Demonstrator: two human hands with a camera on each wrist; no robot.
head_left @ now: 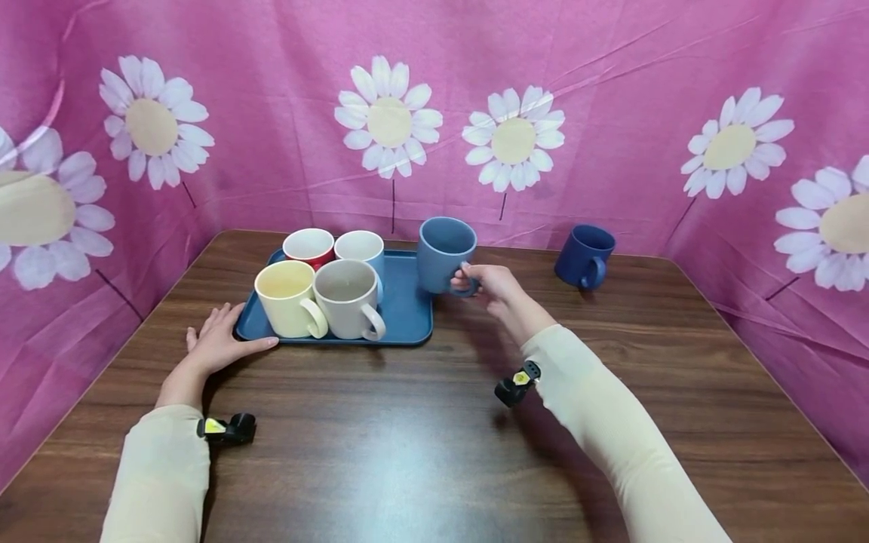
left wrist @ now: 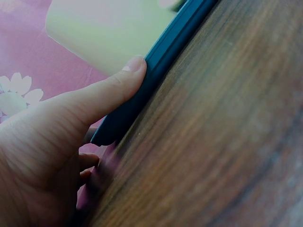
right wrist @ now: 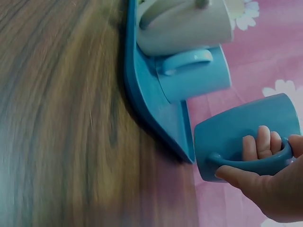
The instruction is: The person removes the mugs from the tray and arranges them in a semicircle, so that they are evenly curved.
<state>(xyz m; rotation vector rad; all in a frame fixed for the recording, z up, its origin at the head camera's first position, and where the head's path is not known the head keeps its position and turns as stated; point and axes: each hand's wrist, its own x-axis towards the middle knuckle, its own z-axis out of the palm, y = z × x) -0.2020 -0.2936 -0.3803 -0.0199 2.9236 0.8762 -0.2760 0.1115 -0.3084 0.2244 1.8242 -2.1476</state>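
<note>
Tabletop (head_left: 407, 407), blue mug (head_left: 437, 265), yellow stickers (head_left: 215, 426)

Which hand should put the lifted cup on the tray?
Probably the right hand: it holds the blue cup by its handle near the bare right end of the tray. The left hand touches its left corner, with the yellow cup and grey cup between.

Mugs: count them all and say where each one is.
6: the red mug, light blue mug, yellow mug and gray mug on the tray, the slate-blue mug in the right hand, the dark blue mug on the table.
</note>
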